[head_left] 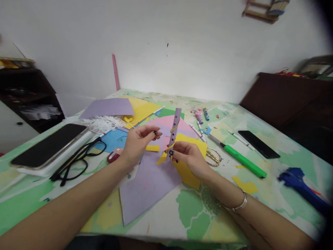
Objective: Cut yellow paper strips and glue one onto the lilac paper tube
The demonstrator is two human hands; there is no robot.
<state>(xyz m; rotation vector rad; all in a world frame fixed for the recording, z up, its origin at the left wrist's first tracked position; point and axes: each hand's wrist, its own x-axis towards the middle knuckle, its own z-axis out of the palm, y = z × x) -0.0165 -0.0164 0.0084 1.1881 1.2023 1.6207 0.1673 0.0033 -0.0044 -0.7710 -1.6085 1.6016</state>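
Observation:
My right hand (pixel 189 156) pinches the lower end of a purple paper strip (pixel 173 132), which stands nearly upright and bears a row of dark dots. A thin yellow strip (pixel 170 148) winds around it. To the left, apart from the strip, my left hand (pixel 142 142) has thumb and fingertips pressed together; whatever they hold, if anything, is too small to make out. Beneath both hands lie a purple sheet (pixel 153 187) and a yellow sheet (pixel 191 175). A small yellow paper piece (pixel 152 148) lies between the hands.
At left are a phone on a white box (pixel 49 144), black glasses (pixel 80 161) and white shredded strands (pixel 104 123). On the right lie gold scissors (pixel 213 157), a green craft knife (pixel 244 161) with its blade out, another phone (pixel 258 143) and a blue tool (pixel 303 191).

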